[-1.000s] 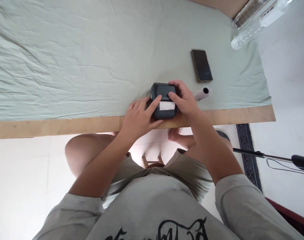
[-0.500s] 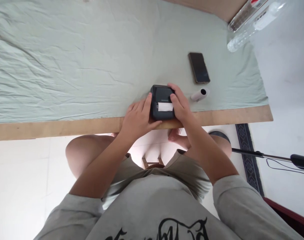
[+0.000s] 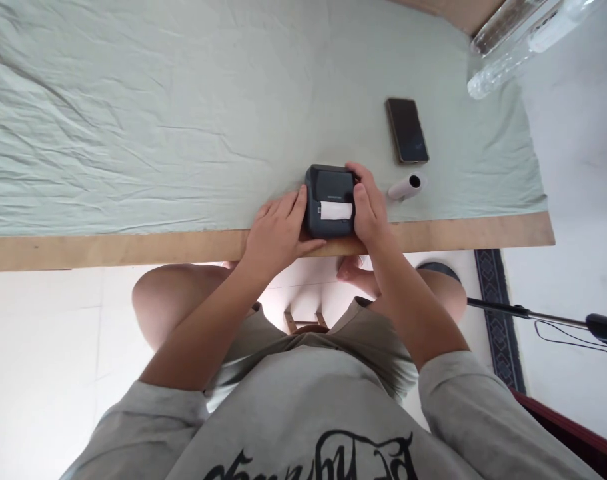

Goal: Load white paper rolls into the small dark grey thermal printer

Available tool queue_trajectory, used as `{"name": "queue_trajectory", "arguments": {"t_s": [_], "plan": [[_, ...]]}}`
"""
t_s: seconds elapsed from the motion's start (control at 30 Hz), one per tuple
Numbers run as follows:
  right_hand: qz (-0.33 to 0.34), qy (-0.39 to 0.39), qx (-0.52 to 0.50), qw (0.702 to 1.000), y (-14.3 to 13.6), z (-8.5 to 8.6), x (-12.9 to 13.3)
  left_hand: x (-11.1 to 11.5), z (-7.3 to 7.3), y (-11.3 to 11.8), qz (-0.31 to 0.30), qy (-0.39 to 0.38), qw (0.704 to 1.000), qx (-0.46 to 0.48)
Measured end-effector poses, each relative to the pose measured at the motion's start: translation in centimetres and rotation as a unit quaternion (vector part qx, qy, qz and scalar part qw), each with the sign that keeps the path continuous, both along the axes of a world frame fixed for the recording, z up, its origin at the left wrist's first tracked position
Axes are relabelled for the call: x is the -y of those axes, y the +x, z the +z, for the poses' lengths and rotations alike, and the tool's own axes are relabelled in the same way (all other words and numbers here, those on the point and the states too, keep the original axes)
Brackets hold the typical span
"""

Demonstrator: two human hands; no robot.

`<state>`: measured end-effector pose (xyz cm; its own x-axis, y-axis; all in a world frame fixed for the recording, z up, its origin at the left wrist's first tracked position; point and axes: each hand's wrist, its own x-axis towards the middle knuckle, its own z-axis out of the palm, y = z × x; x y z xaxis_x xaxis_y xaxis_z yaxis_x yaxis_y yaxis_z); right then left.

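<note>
A small dark box-shaped device [image 3: 332, 183] sits at the front edge of the table, with a strip of white paper [image 3: 336, 211] showing on its top. My left hand [image 3: 277, 230] presses against its left side, thumb along the near edge. On the right side, my right hand [image 3: 369, 203] grips the device, its fingers curled round the far right corner. Just right of that hand, a white paper roll [image 3: 405, 187] with a dark hollow core lies on the cloth. Beyond the roll is a dark phone [image 3: 408, 131], lying flat.
A pale green cloth [image 3: 208, 120] covers the table, whose wooden front edge [image 3: 108, 250] is bare. Clear plastic bottles [image 3: 503, 70] lie at the back right beside a brown cardboard surface [image 3: 463, 12]. A black-handled pole [image 3: 548, 315] extends at the lower right.
The view has shifted slightly, so the table items appear a little farther right. My right thumb has moved off the device's top towards its right side, showing more of the paper strip.
</note>
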<state>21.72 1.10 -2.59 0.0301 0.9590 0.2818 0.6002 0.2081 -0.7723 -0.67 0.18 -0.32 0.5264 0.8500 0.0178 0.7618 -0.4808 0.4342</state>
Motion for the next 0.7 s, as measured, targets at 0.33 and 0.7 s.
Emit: {"name": "queue_trajectory", "arguments": {"t_s": [0.33, 0.7], "plan": [[0.012, -0.02, 0.006, 1.0, -0.06, -0.18, 0.08, -0.73, -0.08, -0.17, -0.002, -0.003, 1.0, 0.027], [0.069, -0.019, 0.025, 0.997, 0.23, 0.56, 0.62, -0.53, 0.06, -0.15, 0.008, -0.021, 0.999, 0.03]]}}
